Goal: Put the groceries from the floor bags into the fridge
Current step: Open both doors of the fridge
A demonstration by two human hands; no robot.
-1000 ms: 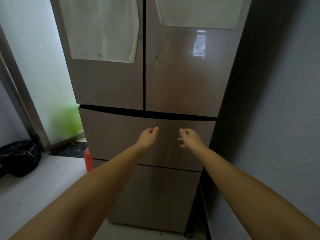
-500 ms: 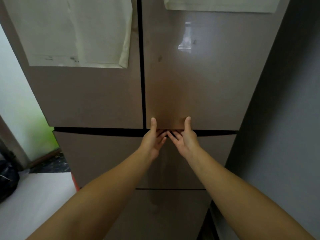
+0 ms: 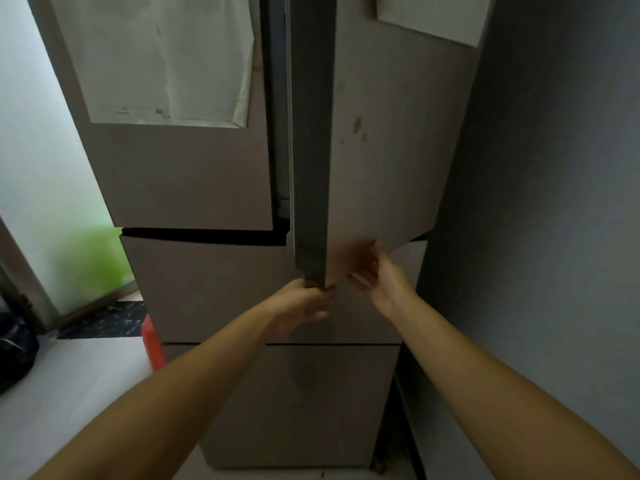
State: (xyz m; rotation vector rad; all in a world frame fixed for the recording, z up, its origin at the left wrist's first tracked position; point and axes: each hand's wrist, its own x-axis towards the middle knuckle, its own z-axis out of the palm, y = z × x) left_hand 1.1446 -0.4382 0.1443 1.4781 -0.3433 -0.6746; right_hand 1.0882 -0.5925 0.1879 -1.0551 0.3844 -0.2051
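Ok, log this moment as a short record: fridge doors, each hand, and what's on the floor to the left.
right upper door: swung partly open, its dark side edge facing the camera
left upper door: closed, a pale sheet stuck on it
lower drawers: both closed
left hand: fingers curled at the bottom corner of the open door
right hand: fingers under the open door's bottom edge
floor, left: dark bag; red object beside the fridge
groceries in hand: none
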